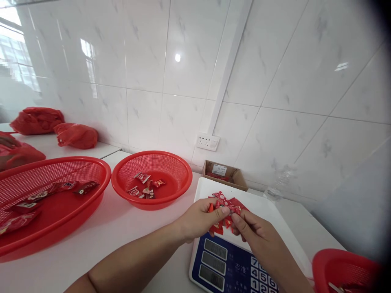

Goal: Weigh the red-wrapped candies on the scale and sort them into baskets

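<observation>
Both hands meet over the white pan of a digital scale [275,228]. My left hand [206,215] is closed around several small red wrapped packets [222,198], with its thumb pressed on top of them. From the right, my right hand [253,228] pinches the edge of the same bunch between thumb and fingers. Red and orange wrappers stick out above and below the fingers; how many there are is partly hidden. The scale's blue panel with its displays and number keys lies just below the hands.
A round red basket [152,205] with a few packets stands left of the scale, beside a larger red basket [76,215]. Another red basket [328,260] is at lower right. A cardboard box [240,179] and clear plastic bottle [278,185] stand behind. Red bags [77,136] and another person's hand are far left.
</observation>
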